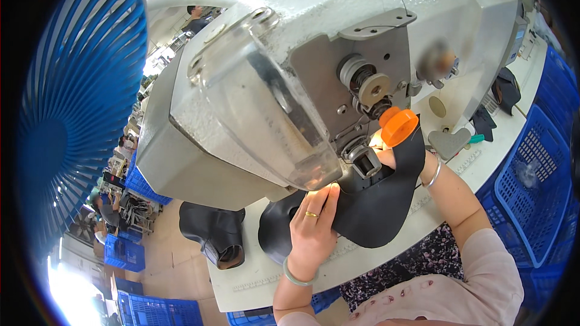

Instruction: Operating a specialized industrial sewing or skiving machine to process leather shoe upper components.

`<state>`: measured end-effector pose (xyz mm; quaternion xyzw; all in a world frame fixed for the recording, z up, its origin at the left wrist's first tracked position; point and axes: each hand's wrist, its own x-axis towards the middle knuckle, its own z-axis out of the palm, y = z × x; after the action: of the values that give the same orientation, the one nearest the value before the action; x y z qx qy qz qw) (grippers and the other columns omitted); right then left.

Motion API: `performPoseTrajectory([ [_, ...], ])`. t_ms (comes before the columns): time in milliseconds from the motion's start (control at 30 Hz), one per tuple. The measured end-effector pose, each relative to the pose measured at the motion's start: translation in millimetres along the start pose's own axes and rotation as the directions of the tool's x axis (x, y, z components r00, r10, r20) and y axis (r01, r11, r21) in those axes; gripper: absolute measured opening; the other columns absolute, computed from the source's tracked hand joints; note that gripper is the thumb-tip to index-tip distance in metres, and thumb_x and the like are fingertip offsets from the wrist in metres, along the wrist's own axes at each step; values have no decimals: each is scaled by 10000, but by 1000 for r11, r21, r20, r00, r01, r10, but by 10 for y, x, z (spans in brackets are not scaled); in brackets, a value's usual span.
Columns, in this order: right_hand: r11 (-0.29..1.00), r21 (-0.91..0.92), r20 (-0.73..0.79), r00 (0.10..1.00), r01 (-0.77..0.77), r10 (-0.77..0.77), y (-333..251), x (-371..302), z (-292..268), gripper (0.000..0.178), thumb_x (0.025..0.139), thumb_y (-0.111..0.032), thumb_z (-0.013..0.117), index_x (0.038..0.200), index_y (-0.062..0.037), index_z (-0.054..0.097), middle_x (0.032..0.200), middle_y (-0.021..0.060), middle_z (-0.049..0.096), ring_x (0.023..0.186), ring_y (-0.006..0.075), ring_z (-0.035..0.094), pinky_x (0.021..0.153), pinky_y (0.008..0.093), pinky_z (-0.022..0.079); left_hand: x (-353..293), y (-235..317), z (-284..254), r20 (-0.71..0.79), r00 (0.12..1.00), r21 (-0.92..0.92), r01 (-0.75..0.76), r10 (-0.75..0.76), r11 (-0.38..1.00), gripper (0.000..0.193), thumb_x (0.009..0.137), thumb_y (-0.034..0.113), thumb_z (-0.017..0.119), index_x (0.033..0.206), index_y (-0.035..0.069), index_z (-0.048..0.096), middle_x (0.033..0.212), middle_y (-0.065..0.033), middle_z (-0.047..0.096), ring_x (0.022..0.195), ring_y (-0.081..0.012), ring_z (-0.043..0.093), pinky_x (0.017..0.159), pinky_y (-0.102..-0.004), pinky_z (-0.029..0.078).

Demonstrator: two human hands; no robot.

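A black leather piece point(377, 212), perhaps a shoe upper, lies curved under the head of a white industrial sewing machine point(241, 115). My left hand point(312, 229), with a ring and a pale bangle, grips its near edge close to the needle area, fingertips pressed together. My right hand point(386, 154), a silver bangle at the wrist, holds the far right part of the leather. The machine head and the leather hide most of its fingers. The needle itself is hidden. An orange tension knob point(399, 127) sits above the right hand.
Another stitched black leather upper point(214, 234) rests at the table's left end. Black pieces point(506, 90) lie at the far right of the white table point(266, 287). Blue plastic baskets point(534, 187) stand along the right. A large blue fan point(81, 84) stands at left.
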<state>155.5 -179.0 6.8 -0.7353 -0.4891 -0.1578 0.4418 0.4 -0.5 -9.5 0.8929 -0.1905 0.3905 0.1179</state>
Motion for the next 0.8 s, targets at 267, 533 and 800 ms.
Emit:
performPoseTrajectory([
  [267,998,62,-45,999,4,-1,53,15,72,244,831,-265,632,740,-39,652,610,124,570,520,264,522,524,348,415,21,-97,5,-13,1000,-12,-3,3,1000,601,500,-139,586,1091,-35,629,1025,-134,584,944,-311,619,791,-373,535],
  [533,986,80,71,988,-146,140,42,82,51,194,826,-249,628,834,-62,679,647,123,600,532,244,548,551,333,441,16,-124,50,-55,997,-31,61,-63,998,588,483,-138,583,1049,1,662,1035,-124,593,952,-301,630,788,-367,538],
  [800,982,134,86,988,-135,124,223,119,204,210,840,-258,637,862,-51,658,631,119,576,514,198,495,553,302,434,42,-70,30,-132,989,-60,53,-60,997,397,574,33,697,970,9,693,918,-102,638,820,-276,651,735,-317,535],
])
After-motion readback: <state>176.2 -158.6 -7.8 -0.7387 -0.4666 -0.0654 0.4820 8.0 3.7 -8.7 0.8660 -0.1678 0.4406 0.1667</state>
